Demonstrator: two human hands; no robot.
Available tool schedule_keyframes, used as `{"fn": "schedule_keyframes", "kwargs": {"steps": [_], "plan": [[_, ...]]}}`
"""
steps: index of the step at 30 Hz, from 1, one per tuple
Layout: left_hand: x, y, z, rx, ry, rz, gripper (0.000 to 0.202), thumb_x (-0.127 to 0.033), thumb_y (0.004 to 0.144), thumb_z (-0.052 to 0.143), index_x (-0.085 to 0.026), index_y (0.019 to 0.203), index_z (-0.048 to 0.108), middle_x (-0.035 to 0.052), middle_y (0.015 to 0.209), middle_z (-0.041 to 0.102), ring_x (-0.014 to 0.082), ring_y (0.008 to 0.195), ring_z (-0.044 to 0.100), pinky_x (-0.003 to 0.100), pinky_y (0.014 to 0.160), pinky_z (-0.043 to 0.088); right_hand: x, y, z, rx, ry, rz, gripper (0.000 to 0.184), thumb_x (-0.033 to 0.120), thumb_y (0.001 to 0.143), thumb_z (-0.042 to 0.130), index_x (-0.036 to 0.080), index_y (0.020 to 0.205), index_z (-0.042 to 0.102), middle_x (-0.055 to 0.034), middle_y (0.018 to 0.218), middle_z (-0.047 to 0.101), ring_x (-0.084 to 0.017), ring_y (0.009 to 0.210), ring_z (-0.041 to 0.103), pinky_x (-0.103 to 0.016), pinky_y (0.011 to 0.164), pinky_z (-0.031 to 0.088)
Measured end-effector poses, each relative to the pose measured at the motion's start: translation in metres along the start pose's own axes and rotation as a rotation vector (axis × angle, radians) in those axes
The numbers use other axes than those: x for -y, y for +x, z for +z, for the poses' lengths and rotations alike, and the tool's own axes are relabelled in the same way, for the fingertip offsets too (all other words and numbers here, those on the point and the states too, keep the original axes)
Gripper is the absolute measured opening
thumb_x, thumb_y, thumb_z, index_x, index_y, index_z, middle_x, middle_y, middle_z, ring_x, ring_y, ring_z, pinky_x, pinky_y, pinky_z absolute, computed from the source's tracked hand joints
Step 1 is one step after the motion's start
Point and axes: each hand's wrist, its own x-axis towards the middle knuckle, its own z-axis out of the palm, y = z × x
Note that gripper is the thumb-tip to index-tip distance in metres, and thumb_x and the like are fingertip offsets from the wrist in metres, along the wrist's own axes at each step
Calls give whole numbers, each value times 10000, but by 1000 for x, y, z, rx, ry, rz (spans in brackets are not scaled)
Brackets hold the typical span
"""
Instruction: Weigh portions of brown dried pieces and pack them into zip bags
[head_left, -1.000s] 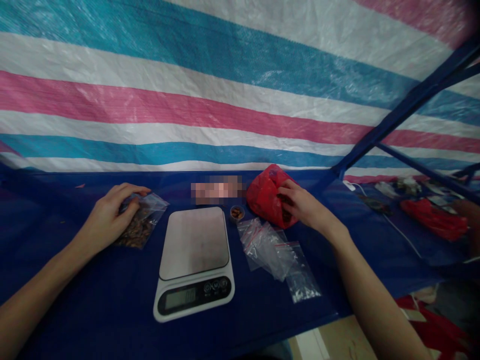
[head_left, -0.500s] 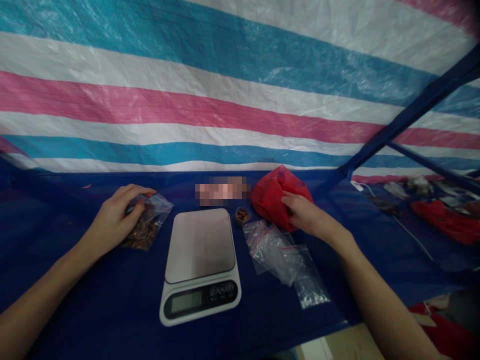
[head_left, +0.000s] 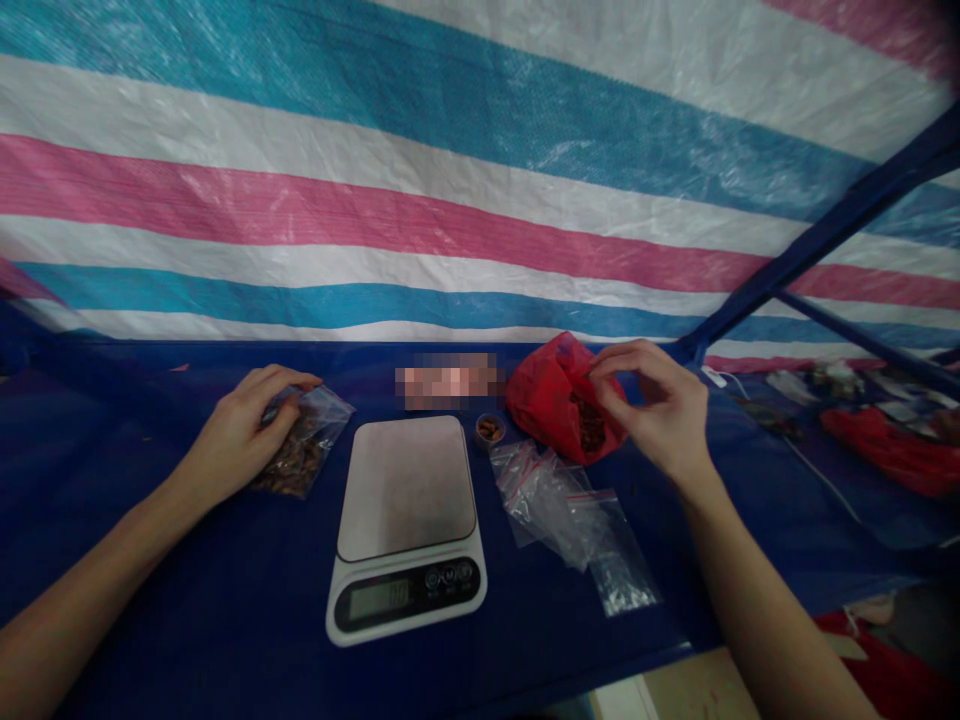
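Observation:
My left hand (head_left: 259, 425) grips the upper edge of a clear zip-lock bag (head_left: 300, 455) partly filled with small brown pieces, left of the scale. At the right, my right hand (head_left: 652, 400) has thumb and forefinger pinched at the rim of a red plastic bag (head_left: 546, 400). Through the bag's mouth, brown pieces (head_left: 590, 425) show inside. Between my hands lies a white digital scale (head_left: 409, 490) with a bare metal plate and a lit display. A small round clear cup (head_left: 490, 430) holding brown pieces stands between the scale and the red bag.
Several flat zip-lock bags (head_left: 555, 510) overlap on the blue table surface (head_left: 540, 640), right of the scale. Behind the scale is a pixelated patch. A striped plastic sheet (head_left: 450, 220) hangs at the back. A blue frame bar (head_left: 810, 240) slants at right, beyond which other red items (head_left: 892, 445) lie.
My right hand has come out of the red bag's mouth to its right rim, and the brown contents now show. My left hand keeps its hold on the zip-lock bag.

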Motion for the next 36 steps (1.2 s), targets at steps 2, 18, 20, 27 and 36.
{"fn": "schedule_keyframes", "kwargs": {"steps": [2, 18, 20, 27, 36], "plan": [[0, 0, 0, 2, 1, 10, 325, -343, 997, 427, -198, 1147, 676, 85, 1146, 696, 288, 1129, 632, 452, 1012, 481, 15, -4, 18, -47, 119, 6, 118, 144, 898, 696, 258, 881, 722, -45, 957, 722, -228, 897, 692, -390, 855, 556], [-1, -1, 0, -10, -1, -6, 338, -320, 979, 429, -195, 1186, 666, 89, 1174, 700, 280, 1143, 637, 446, 1029, 480, 21, -31, 88, 275, 236, -47, 156, 132, 979, 640, 239, 1049, 731, -62, 1008, 728, -191, 930, 711, -337, 829, 597], [-2, -1, 0, -6, -9, -2, 334, -320, 978, 429, -200, 1181, 665, 86, 1169, 700, 277, 1142, 638, 447, 1028, 482, 21, -30, 87, 283, 223, -54, 157, 152, 990, 640, 246, 1063, 742, -63, 1018, 735, -194, 940, 715, -345, 842, 605], [1, -1, 0, -5, -11, 14, 324, -292, 987, 421, -191, 1184, 658, 99, 1173, 689, 283, 1149, 631, 480, 1030, 479, 21, -28, 81, 308, 217, -68, 168, 185, 1025, 605, 242, 1091, 749, -69, 1051, 735, -192, 973, 706, -347, 860, 596], [0, -1, 1, -9, -7, 15, 301, -287, 975, 433, -213, 1178, 643, 83, 1177, 680, 268, 1153, 632, 471, 1048, 484, 22, -25, 72, 336, 245, -89, 254, 272, 1075, 528, 243, 1068, 780, -79, 1075, 752, -220, 1044, 692, -397, 929, 570]]}}
